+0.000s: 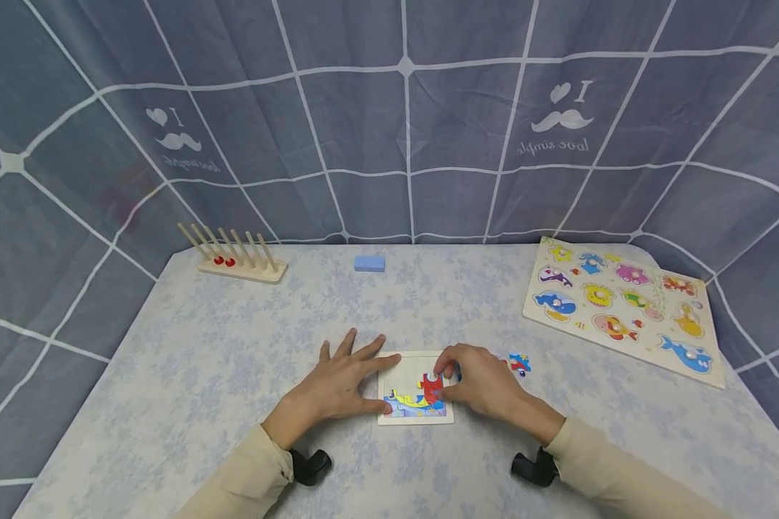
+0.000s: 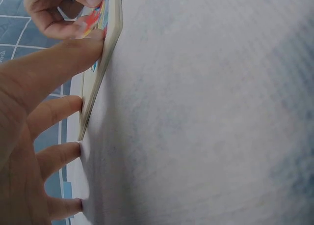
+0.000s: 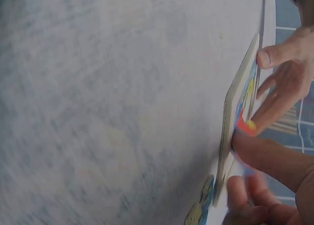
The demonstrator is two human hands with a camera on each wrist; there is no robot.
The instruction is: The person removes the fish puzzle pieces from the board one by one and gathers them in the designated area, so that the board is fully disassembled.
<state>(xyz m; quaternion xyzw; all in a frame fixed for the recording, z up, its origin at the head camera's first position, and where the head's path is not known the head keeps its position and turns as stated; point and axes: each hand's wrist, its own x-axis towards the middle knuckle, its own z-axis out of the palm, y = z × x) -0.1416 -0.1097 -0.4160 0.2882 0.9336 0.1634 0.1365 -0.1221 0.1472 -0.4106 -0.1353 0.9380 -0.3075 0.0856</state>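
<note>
A small jigsaw puzzle board with a pale wooden frame lies in front of me, its lower part covered by yellow, blue and purple pieces. My left hand has its fingers spread, with thumb and index finger resting on the board's left side. At the board's right side, my right hand pinches a red puzzle piece between thumb and fingers. In the right wrist view this red piece is tilted over the board, partly behind the thumb. Loose puzzle pieces lie just beyond the right hand, partly hidden by it.
A wooden peg stand with red beads is at the back left. A blue block lies at the back middle. On the right is a large sea-animal knob puzzle. A grid-patterned curtain rises behind the table.
</note>
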